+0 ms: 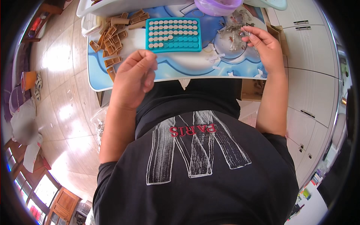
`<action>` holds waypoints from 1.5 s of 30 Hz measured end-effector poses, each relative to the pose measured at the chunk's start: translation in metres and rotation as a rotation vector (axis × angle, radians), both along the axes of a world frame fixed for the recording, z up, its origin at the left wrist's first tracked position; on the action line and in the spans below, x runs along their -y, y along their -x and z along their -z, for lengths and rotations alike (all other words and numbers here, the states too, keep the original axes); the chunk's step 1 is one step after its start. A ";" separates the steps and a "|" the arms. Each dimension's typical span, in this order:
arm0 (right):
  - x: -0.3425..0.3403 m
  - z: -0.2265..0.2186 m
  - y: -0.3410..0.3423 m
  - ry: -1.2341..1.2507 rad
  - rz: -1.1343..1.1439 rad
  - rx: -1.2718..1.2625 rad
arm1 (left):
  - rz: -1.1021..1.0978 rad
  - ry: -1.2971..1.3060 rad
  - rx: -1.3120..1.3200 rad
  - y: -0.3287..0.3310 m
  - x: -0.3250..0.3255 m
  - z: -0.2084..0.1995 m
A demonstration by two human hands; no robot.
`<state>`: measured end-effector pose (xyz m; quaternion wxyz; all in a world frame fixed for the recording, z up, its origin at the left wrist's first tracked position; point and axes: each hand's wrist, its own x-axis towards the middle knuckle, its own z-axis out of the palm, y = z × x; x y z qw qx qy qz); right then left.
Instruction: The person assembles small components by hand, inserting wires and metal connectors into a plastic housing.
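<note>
My left hand [135, 73] is raised over the table's near edge, left of the turquoise tray [200, 39]. Its fingers are curled and the thumb presses the forefinger; anything in that pinch is hidden. Rows of round whitish discs [173, 27] fill most of the tray, while turquoise round spots show at the lower right. My right hand [265, 47] is at the tangled heap of small silvery pieces [234, 35]. Its thumb and forefinger are pinched on a small silvery piece, too small to name. Loose brown open boxes [112, 39] lie left of the tray.
A purple bowl [217, 6] stands at the table's far edge, with a white bin [123, 6] to its left. Whitish strips [216, 57] lie right of the tray. White cabinets [311, 48] line the right side. Below the table is a cardboard box [250, 89].
</note>
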<state>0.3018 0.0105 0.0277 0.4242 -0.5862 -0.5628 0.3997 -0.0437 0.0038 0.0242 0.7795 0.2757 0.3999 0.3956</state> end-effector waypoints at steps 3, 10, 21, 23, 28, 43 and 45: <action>0.010 0.003 -0.002 -0.078 0.187 -0.018 | 0.054 0.033 -0.029 -0.008 0.002 -0.002; 0.000 0.025 -0.019 -0.204 0.407 0.437 | 0.107 0.050 -0.046 -0.018 0.005 0.006; -0.036 -0.015 -0.037 -0.157 0.229 0.301 | 0.126 0.076 -0.039 -0.023 0.009 0.011; -0.029 -0.045 -0.022 -0.127 0.336 0.137 | 0.096 0.088 -0.047 -0.020 0.010 0.013; -0.023 -0.046 -0.024 -0.191 0.275 0.112 | 0.110 0.092 -0.043 -0.024 0.010 0.015; -0.005 -0.065 -0.007 -0.495 0.227 -0.290 | 0.135 0.081 -0.061 -0.030 0.014 0.013; 0.004 -0.061 0.003 -0.380 0.146 -0.410 | 0.117 0.058 -0.052 -0.033 0.013 0.010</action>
